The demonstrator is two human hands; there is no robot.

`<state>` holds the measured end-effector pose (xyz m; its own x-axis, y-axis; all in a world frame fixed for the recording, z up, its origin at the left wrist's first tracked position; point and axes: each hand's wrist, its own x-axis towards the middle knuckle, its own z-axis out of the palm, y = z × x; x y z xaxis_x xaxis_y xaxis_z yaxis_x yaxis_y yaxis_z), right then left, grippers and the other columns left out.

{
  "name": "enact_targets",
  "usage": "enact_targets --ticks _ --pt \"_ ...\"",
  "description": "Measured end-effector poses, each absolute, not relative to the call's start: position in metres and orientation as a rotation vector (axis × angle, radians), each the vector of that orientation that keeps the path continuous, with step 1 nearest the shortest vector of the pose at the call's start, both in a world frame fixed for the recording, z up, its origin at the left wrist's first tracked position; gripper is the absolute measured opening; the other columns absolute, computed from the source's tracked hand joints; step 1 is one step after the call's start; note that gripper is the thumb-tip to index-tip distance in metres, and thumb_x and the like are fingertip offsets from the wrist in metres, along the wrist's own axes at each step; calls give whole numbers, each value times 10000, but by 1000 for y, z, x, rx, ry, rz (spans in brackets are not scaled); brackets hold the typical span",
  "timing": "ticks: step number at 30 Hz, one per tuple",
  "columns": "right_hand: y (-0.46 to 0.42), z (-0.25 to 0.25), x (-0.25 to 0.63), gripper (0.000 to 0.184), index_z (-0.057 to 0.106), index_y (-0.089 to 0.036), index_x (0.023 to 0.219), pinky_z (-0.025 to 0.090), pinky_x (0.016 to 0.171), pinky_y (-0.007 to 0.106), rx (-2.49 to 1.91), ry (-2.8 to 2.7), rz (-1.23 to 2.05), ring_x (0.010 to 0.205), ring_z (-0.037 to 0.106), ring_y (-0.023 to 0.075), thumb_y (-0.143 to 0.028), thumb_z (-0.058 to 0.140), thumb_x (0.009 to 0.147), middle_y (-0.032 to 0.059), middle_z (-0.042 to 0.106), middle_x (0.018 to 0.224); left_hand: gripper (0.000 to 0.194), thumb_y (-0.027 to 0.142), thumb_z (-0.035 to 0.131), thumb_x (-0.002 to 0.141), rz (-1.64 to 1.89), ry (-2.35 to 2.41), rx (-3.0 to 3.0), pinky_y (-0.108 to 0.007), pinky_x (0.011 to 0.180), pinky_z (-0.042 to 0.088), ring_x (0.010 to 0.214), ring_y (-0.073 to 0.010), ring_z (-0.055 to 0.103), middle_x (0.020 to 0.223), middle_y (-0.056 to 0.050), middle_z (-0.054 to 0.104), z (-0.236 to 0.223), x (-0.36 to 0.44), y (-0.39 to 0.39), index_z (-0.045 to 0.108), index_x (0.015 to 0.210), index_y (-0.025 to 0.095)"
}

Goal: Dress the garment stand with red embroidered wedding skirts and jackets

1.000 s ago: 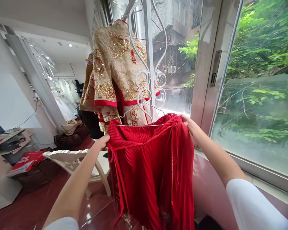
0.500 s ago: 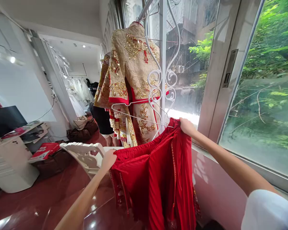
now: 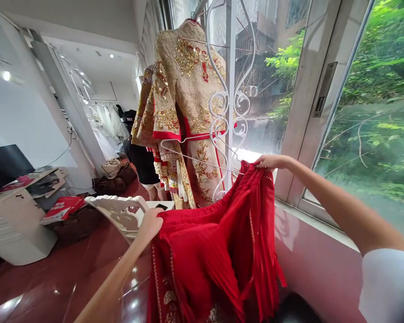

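A red pleated skirt [image 3: 202, 251] with gold beaded strips hangs spread between my two hands. My left hand [image 3: 151, 223] is closed on the left end of its waistband. My right hand [image 3: 272, 162] pinches the waistband at the right end, higher than the left. A thin wire hanger [image 3: 202, 160] reaches into the skirt's right end, close to my right hand. Behind it, an embroidered gold jacket [image 3: 202, 80] with red trim hangs on a white scrolled metal rack [image 3: 229, 103].
A white carved chair [image 3: 121, 213] stands left of the skirt. Large windows [image 3: 323, 98] line the right side above a ledge. At the left is a white desk [image 3: 23, 220] with a monitor [image 3: 6, 163]. A person in black [image 3: 141, 161] stands partly hidden behind the garments.
The skirt's right end has moved a little right, and my right hand's fingers have shifted at the waistband. The skirt's lower part has swung and spread. The view has shifted slightly.
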<state>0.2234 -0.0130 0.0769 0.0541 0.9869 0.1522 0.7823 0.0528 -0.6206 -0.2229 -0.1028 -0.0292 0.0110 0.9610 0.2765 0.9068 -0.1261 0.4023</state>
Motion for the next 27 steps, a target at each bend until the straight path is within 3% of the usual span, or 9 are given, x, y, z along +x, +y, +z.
enact_targets --ticks 4,7,12,16,20,24,27 --pt "-20 85 215 284 691 -115 862 422 639 232 -1889 -1974 189 615 553 125 19 481 724 56 653 688 175 65 347 507 816 1962 2074 -258 617 396 662 -182 555 570 -9 552 -31 -236 -111 466 506 194" --pt "-20 91 210 223 686 -88 794 410 618 222 -1934 -2045 215 584 552 121 -15 479 751 65 635 632 207 93 343 468 873 1886 2004 -255 627 396 667 -180 553 591 -8 573 -28 -239 -116 518 526 186" --pt "-23 83 208 304 672 3 841 385 666 203 -1993 -2116 101 638 550 94 -5 374 783 133 677 772 172 143 341 460 1009 1832 1954 -253 562 342 590 -172 488 520 -1 497 -20 -235 -121 499 510 185" --pt "-38 68 217 278 697 -66 725 392 581 204 -2089 -2183 251 509 538 110 18 434 699 55 639 572 147 169 341 421 1060 1730 1917 -248 555 319 579 -167 469 495 -1 496 -26 -229 -120 482 458 185" --pt "-77 43 218 310 689 -98 794 384 606 222 -2062 -2121 80 649 584 155 -12 396 744 102 668 720 135 178 351 369 1060 1560 1572 -223 466 223 451 -123 371 404 26 407 -49 -210 -112 473 428 177" --pt "-141 12 211 323 660 -144 887 394 588 240 -1797 -1851 -17 626 567 156 -155 339 854 72 648 711 205 166 361 325 1261 1340 1042 -206 417 160 371 -80 263 365 64 339 -52 -175 -103 491 484 167" --pt "-182 4 208 279 638 -169 900 443 607 263 -1315 -1321 -91 643 567 154 -303 394 890 49 630 744 283 135 410 351 1379 1223 1043 -195 440 246 445 -85 355 448 50 447 -31 -120 -115 573 583 139"
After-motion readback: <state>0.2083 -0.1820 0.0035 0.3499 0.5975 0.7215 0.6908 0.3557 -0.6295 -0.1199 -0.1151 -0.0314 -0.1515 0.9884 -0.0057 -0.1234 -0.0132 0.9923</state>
